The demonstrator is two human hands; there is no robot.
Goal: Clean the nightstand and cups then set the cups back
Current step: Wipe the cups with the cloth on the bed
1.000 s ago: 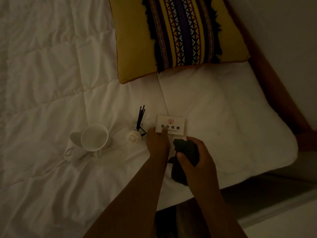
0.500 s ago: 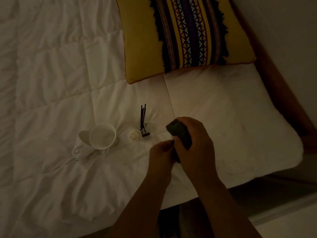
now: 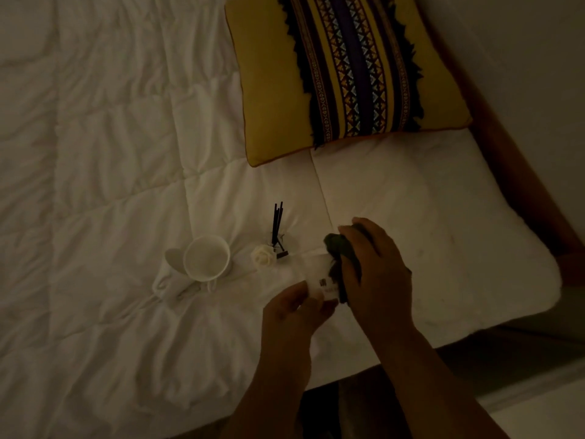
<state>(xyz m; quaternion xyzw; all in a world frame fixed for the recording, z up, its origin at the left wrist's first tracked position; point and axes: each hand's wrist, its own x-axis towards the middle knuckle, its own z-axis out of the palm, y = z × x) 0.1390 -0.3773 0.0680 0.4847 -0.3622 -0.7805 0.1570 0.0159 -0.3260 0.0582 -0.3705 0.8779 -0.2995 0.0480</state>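
Two white cups (image 3: pixel 207 260) lie together on the white bed quilt (image 3: pixel 110 201); one shows its open mouth, the other (image 3: pixel 172 259) sits behind it to the left. My left hand (image 3: pixel 294 307) holds a small white sign card (image 3: pixel 323 282) above the quilt. My right hand (image 3: pixel 376 267) grips a dark cloth (image 3: pixel 340 251) pressed against the card's right side. The nightstand is not in view.
A white flower-shaped diffuser with black reed sticks (image 3: pixel 275 236) lies between the cups and my hands. A yellow patterned cushion (image 3: pixel 342 71) rests at the head of the bed. A wooden bed frame (image 3: pixel 512 172) runs along the right, with the bed edge just below my arms.
My left hand has lifted the white card off the quilt. My right hand brought the dark cloth up against it, covering the card midway, and now rubs its right side.
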